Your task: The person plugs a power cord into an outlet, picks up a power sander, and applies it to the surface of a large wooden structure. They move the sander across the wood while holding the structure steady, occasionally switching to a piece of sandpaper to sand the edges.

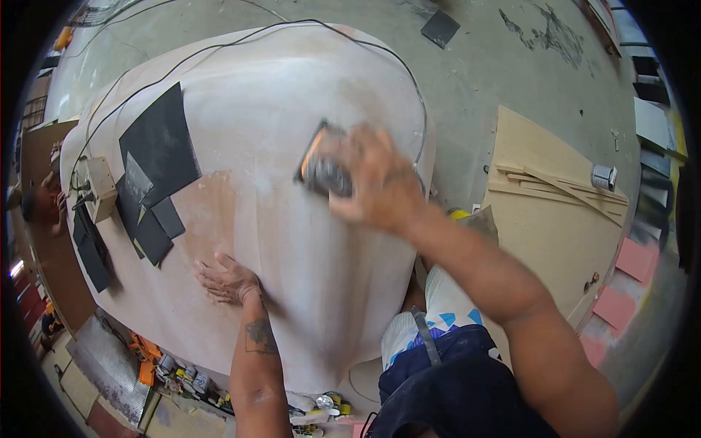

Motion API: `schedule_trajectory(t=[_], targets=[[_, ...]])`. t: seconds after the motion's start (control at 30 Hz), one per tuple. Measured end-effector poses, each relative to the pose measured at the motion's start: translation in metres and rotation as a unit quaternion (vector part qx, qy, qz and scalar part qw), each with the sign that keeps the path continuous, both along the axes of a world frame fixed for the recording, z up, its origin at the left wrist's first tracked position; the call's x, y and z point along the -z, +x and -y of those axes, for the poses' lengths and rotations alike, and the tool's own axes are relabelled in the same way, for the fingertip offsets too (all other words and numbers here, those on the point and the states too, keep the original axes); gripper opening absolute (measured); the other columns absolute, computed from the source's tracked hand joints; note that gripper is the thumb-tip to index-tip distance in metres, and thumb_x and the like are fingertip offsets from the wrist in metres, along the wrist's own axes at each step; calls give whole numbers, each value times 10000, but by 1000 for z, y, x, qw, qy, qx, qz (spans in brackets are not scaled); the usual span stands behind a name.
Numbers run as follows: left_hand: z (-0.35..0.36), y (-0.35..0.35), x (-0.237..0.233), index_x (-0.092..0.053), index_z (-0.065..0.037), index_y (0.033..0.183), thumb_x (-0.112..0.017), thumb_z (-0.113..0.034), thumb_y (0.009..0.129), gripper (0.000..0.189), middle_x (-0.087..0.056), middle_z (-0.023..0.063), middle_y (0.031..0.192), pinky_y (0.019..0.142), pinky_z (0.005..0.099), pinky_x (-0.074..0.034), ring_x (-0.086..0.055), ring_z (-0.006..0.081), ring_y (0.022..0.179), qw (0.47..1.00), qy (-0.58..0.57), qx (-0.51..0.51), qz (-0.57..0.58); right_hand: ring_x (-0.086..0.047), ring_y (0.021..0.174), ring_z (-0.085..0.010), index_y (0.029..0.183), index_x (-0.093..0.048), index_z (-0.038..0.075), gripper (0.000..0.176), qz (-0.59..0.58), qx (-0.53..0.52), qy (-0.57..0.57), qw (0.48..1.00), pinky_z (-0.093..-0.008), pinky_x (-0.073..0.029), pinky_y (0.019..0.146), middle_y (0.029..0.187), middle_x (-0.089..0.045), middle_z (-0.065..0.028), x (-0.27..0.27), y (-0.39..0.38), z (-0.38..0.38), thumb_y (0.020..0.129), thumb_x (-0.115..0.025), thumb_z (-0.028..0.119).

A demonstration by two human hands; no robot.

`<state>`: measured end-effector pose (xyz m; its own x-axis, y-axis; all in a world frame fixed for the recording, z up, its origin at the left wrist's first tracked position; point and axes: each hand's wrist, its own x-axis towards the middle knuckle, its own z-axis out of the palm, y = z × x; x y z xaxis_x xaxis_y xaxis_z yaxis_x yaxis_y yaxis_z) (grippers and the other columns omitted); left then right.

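My right hand (376,171) is wrapped round an orange and black electric sander (325,171), blurred by motion. Its flat pad rests against a large, curved, whitish panel (292,87) with pinkish-brown patches. Lower left of it, my left hand (228,280) lies flat on the same panel, fingers spread and holding nothing. Dark sheets of sandpaper (164,142) lie on the panel, beyond my left hand. A small beige box (101,188), apparently with a cord plugged in, sits at the panel's left side.
A black cord (255,31) runs across the panel's far edge and down behind my right hand. On the right, a plywood sheet (540,248) carries wood strips (562,191) and a can (603,177). Tools (182,376) lie below. Another person (45,206) is at far left.
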<state>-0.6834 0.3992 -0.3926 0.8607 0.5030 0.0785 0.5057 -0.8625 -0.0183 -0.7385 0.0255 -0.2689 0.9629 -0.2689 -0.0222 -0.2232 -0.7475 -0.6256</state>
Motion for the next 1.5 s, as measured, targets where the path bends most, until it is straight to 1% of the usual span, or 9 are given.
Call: schedule_trajectory(t=[0.23,0.5,0.57,0.67,0.77,0.87,1.07,1.37,1.5], targets=[[2,0,-4,-328,-223,1665,-361,-707,1042,789,-296,145,1708,1297,543,-111,-237,294,1602,1000,-4,3,-9,-580,1149,-373,1308,-632,320,725,-48,-97,80,991,-439,-638,780,1306,-527,-77,9,-130,-87,650,-934,285],[-4,-1,7,-298,-230,1675,-371,-707,1043,796,-297,134,1708,1291,550,-124,-244,288,1600,1000,0,14,8,-623,1096,-357,1254,-636,167,622,57,101,64,991,-462,-556,937,1164,-600,-136,26,-66,-36,672,-854,203],[-1,-1,4,-296,-220,1674,-369,-701,1046,794,-290,147,1709,1291,542,-125,-236,297,1601,1000,-3,16,10,-613,1110,-390,1282,-619,199,629,83,125,90,985,-495,-542,951,1154,-598,-144,29,-39,-9,695,-833,260],[2,0,4,-296,-196,1673,-365,-690,1052,796,-278,174,1711,1293,528,-118,-219,320,1604,1000,-8,18,3,-638,1045,-371,1278,-605,159,613,78,174,27,981,-456,-552,931,1146,-604,-151,26,-11,8,712,-831,219],[0,-1,4,-292,-191,1675,-368,-689,1051,801,-269,181,1715,1293,524,-114,-215,325,1605,1000,-14,16,3,-623,1101,-385,1276,-600,180,582,58,155,24,986,-486,-543,956,1161,-606,-146,29,-29,-6,745,-804,302],[3,0,2,-289,-193,1676,-372,-691,1048,806,-263,181,1719,1296,525,-104,-211,324,1606,1000,-19,11,0,-621,1084,-394,1278,-603,188,597,83,128,98,983,-478,-549,956,1148,-586,-135,28,-83,-52,726,-828,227],[4,-1,-2,-290,-195,1677,-377,-691,1043,809,-269,182,1718,1298,528,-92,-209,327,1607,1000,-24,17,-1,-627,1077,-367,1242,-626,169,608,58,100,101,988,-457,-556,933,1157,-602,-119,26,-152,-108,677,-851,177],[-1,1,5,-337,-195,1660,-375,-694,1040,797,-295,186,1706,1290,539,-113,-237,328,1598,1000,-12,18,20,-647,1049,-362,1261,-616,137,583,128,190,66,971,-452,-556,913,1140,-637,-149,46,-39,9,721,-815,228],[4,0,1,-352,-202,1652,-370,-699,1039,790,-307,175,1700,1288,541,-123,-248,323,1594,1000,-10,14,16,-645,1049,-371,1284,-606,135,594,121,189,62,972,-460,-558,909,1157,-619,-165,42,-31,15,736,-809,244]])
